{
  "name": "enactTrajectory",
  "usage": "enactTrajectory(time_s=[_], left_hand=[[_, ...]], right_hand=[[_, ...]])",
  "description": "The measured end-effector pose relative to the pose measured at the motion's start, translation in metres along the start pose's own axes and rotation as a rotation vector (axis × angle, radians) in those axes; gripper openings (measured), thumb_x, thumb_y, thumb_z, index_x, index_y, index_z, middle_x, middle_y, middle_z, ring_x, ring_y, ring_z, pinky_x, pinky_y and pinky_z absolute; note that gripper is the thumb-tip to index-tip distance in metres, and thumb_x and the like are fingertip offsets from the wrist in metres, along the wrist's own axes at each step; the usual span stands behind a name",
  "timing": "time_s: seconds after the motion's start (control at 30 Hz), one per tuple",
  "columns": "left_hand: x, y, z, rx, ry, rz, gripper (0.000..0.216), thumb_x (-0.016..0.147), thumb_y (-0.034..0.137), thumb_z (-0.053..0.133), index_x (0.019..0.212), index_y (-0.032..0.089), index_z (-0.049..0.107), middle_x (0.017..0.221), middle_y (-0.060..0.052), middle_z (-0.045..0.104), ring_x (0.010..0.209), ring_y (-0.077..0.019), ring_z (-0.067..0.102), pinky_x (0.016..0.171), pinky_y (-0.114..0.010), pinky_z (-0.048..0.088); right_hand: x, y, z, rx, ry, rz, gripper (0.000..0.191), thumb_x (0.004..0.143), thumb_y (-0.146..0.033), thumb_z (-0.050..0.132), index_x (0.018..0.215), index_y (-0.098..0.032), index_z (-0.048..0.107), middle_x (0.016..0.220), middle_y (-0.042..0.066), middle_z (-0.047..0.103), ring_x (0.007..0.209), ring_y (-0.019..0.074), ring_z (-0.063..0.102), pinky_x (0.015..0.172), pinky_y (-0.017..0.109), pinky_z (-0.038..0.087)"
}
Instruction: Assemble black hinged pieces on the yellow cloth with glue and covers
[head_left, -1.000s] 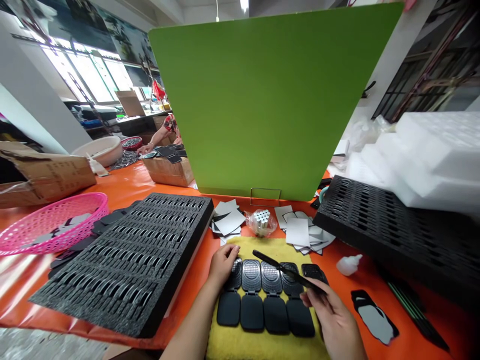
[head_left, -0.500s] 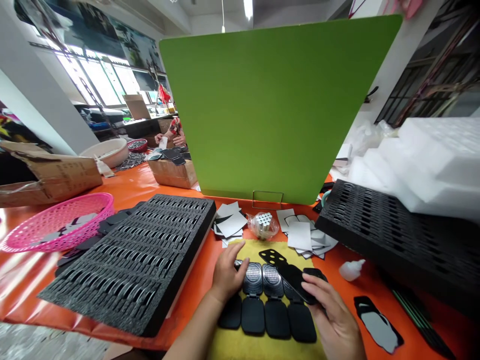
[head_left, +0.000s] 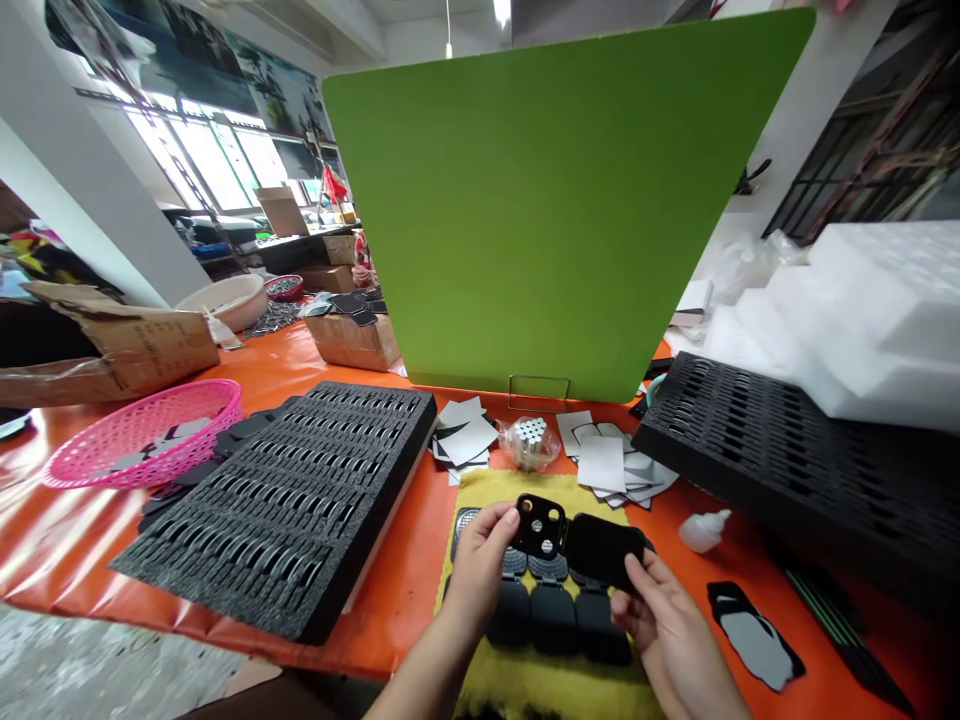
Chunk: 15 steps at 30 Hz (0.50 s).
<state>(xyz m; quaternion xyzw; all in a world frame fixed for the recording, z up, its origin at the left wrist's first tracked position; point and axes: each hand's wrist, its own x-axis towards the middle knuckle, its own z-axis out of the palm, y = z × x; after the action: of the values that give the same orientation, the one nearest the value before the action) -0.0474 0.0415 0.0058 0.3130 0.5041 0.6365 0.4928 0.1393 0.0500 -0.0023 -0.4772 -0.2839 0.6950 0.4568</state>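
Note:
A black hinged piece (head_left: 602,548) is held just above a yellow cloth, spread open between my two hands. One half is a flat plate with several round holes; the other is a solid rounded panel. My left hand (head_left: 480,560) pinches the holed half at its left edge. The solid half's right end is gripped by my right hand (head_left: 667,610), thumb on top. Below them, black hinged cases (head_left: 553,622) lie open in a row on the yellow cloth (head_left: 574,490), their upper halves showing silvery round patterns and partly hidden by the held piece.
Black slotted foam trays stand left (head_left: 300,510) and right (head_left: 750,440). Behind are white cards (head_left: 602,465), a bagged bundle of metal cylinders (head_left: 531,440) and a green board (head_left: 555,220). A small white bottle (head_left: 703,530) lies right; a pink basket (head_left: 64,460) sits left.
My left hand has moved from the row of cases to the holed half and taken hold of it. The black piece has turned more level, with my right hand still on it.

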Motion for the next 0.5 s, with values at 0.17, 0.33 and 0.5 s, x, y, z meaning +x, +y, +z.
enactTrajectory(time_s=[0.17, 0.33, 0.5], left_hand=[[-0.01, 0.005, -0.01, -0.427, -0.161, -0.306, 0.014, 0.066, 0.028, 0.065, 0.073, 0.016, 0.06, 0.076, -0.003, 0.059, 0.07, -0.0132, 0.055, 0.063, -0.025, 0.044], [0.016, -0.004, -0.025, -0.108, -0.224, -0.207, 0.021, 0.064, 0.031, 0.065, 0.075, 0.014, 0.063, 0.074, -0.006, 0.062, 0.068, -0.0165, 0.059, 0.065, -0.028, 0.045], [0.075, -0.019, -0.058, 0.448, 0.124, 0.163, 0.03, 0.072, 0.037, 0.054, 0.089, 0.014, 0.064, 0.091, -0.008, 0.064, 0.09, -0.0214, 0.056, 0.082, -0.033, 0.041]], right_hand=[[0.003, 0.01, -0.018, -0.38, -0.069, -0.089, 0.026, 0.074, -0.043, 0.057, 0.087, -0.021, 0.056, 0.062, -0.002, 0.049, 0.056, 0.0102, 0.045, 0.051, 0.021, 0.04], [0.006, 0.002, -0.032, -0.594, -0.062, -0.339, 0.025, 0.076, -0.041, 0.055, 0.089, -0.021, 0.061, 0.078, 0.0, 0.053, 0.054, 0.0087, 0.044, 0.052, 0.021, 0.04], [0.01, -0.029, -0.034, -0.889, -0.031, -0.696, 0.017, 0.078, -0.033, 0.054, 0.09, -0.024, 0.063, 0.093, 0.002, 0.059, 0.083, 0.0161, 0.057, 0.07, 0.022, 0.047]])
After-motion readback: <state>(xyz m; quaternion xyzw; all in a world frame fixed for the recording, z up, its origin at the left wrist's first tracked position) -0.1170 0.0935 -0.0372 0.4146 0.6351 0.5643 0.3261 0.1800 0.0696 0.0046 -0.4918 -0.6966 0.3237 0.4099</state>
